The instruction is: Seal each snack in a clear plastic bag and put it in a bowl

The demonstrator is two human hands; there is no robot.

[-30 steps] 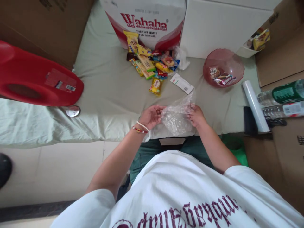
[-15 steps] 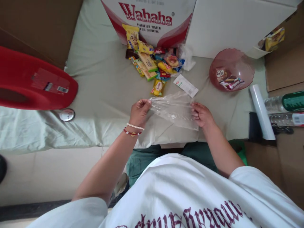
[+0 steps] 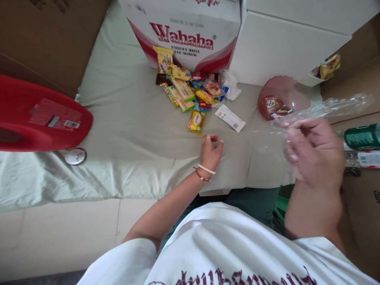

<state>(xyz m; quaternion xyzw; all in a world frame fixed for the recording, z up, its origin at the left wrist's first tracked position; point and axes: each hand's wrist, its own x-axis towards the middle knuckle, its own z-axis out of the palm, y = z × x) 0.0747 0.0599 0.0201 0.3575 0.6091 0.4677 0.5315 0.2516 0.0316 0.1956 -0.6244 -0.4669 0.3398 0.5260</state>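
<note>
We locate the right hand (image 3: 316, 154) at the right of the frame, raised toward the camera. Its thumb and fingers are pinched on a clear plastic bag (image 3: 335, 106). The bag extends toward the right edge, and part of its film overlaps the lower edge of the pink bowl (image 3: 274, 86) in our view.

We find the left hand (image 3: 211, 152) near the centre, over the cloth (image 3: 133, 146), well apart from the right. Its fingers are curled, with a gap to the thumb. Two bracelets (image 3: 206, 169) encircle its wrist. Just above this hand in the frame lies a yellow packet (image 3: 196, 121); to the upper right lies a white packet (image 3: 230, 118), face down or up we cannot tell.

At upper centre, we note a pile of wrapped snacks (image 3: 184, 89) in front of a Wahaha carton (image 3: 184, 39). The bowl contains several wrapped items (image 3: 270, 104). At left, a red plastic object (image 3: 50, 118) lies near a round disc (image 3: 75, 156). A green-labelled bottle (image 3: 363, 137) lies at the right edge.
</note>
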